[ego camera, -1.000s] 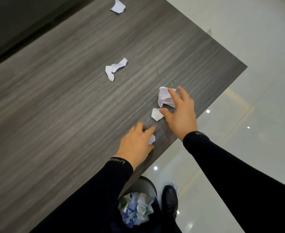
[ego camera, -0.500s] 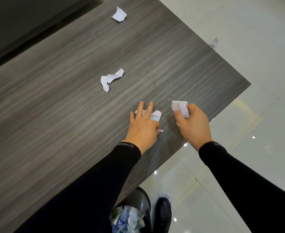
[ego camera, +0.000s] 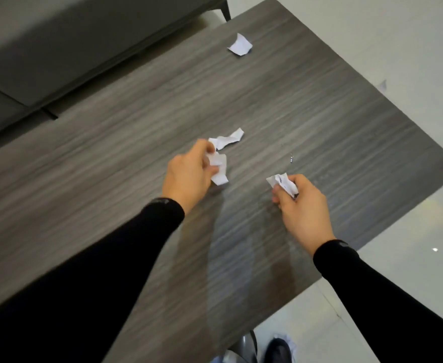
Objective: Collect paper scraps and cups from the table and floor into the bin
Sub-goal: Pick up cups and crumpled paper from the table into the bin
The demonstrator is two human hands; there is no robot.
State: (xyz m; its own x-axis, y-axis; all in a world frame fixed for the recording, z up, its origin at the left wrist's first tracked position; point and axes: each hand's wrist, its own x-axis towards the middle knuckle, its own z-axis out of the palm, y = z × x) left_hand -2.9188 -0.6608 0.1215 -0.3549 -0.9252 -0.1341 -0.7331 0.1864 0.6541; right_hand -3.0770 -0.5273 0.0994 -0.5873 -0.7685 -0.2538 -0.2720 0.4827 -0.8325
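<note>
The scraps I hold come first: a crumpled white wad [ego camera: 218, 167] pinched in my left hand [ego camera: 189, 174], fingers closed around it above the middle of the table [ego camera: 110, 158], and a second crumpled piece [ego camera: 283, 183] gripped in my closed right hand [ego camera: 302, 209], nearer the table's right edge. Just beyond my left fingertips a twisted strip of paper [ego camera: 228, 140] lies loose on the wood, close enough that I cannot tell whether I touch it. A flat torn scrap [ego camera: 240, 45] sits well apart, near the far corner. Off the table, a small pale scrap [ego camera: 382, 85] shows on the floor [ego camera: 398, 35] past the right edge. The bin [ego camera: 244, 349] peeks out below the near edge, beside my shoe [ego camera: 278, 349]; no cups are in view. I judge I am mid-gathering on the table. Next, the left hand needs to take up the strip without dropping its wad, and then comes the far scrap or a drop into the bin.
</note>
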